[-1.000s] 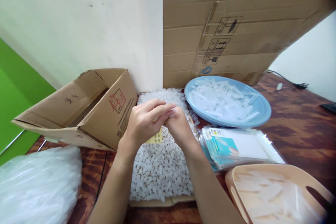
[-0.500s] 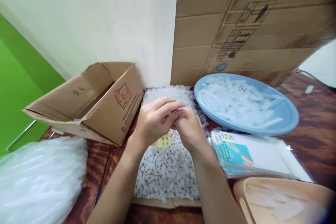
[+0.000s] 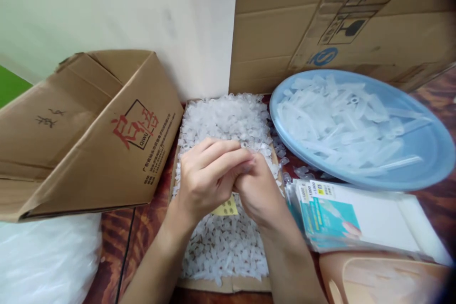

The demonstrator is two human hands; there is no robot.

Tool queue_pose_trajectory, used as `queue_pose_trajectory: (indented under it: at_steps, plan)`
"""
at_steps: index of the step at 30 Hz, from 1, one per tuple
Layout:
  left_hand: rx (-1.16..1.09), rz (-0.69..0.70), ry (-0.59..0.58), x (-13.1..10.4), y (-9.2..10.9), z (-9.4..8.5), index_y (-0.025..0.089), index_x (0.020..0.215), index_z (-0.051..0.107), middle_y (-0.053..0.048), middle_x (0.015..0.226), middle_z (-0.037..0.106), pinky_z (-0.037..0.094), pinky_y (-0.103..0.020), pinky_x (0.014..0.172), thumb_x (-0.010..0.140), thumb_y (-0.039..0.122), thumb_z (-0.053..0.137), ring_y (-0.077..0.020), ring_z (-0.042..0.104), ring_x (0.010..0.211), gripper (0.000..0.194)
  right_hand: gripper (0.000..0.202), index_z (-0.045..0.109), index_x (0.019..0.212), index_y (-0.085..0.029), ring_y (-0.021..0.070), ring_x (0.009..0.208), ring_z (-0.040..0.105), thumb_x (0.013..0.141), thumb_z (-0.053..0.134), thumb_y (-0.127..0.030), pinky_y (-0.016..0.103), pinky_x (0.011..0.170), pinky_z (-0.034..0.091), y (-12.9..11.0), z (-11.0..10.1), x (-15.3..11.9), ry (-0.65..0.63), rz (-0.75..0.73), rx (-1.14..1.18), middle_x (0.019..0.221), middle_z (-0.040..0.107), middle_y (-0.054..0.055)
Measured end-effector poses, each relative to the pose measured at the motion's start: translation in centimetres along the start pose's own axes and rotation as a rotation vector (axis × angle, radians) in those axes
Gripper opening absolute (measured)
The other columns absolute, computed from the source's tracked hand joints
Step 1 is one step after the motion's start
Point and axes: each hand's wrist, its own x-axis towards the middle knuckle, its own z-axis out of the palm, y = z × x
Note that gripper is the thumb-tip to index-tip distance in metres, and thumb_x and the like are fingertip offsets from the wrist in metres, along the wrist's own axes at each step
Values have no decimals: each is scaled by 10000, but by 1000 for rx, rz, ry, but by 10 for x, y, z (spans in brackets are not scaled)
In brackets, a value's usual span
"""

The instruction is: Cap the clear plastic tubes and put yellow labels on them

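My left hand (image 3: 210,175) and my right hand (image 3: 258,185) meet over a shallow cardboard tray (image 3: 231,285) filled with small translucent plastic pieces (image 3: 224,247). The fingers of both are closed and pressed together; whatever lies between them is hidden. A yellow sticker sheet (image 3: 226,207) with dark round prints shows just below my left hand, mostly covered by it. Whether a finger grips the sheet is not visible. Toward the back of the tray, more translucent pieces (image 3: 228,116) are heaped up.
An open cardboard box (image 3: 153,137) stands left, above a white plastic bag (image 3: 50,256). On the right are a blue basin (image 3: 420,171) of clear plastic parts, stacked printed packets (image 3: 374,223) and a peach container (image 3: 331,270). A large carton (image 3: 270,33) stands behind.
The view has moved closer and tilted, so the box, basin and packets look larger. Both hands stay together, with the yellow sheet still partly showing beneath them.
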Motion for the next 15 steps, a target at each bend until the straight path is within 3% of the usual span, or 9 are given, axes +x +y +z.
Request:
queue_pose_trajectory:
  at_steps: [7, 12, 15]
  plan:
    - [-53, -9, 97, 0, 6, 5, 201, 995, 733, -29, 969, 785, 587, -271, 805, 939, 152, 732, -142, 722, 856, 75, 210, 659, 780, -190, 174, 758, 622, 765, 505, -48, 264, 633, 499, -1, -3, -2, 4, -98, -49, 765, 652, -5]
    - [-47, 19, 97, 8, 18, -3, 191, 1043, 743, -43, 991, 789, 585, -281, 809, 963, 174, 708, -151, 717, 868, 89, 147, 595, 731, -206, 166, 722, 587, 768, 516, -88, 265, 602, 485, -13, 2, -10, -3, -152, -139, 743, 616, -8]
    - [-41, 70, 133, 12, 23, -8, 197, 1000, 735, -30, 989, 785, 592, -281, 826, 975, 175, 689, -150, 718, 889, 57, 127, 596, 797, -212, 161, 726, 576, 768, 530, -108, 259, 582, 469, -17, 8, -14, 15, -210, -129, 775, 611, -6]
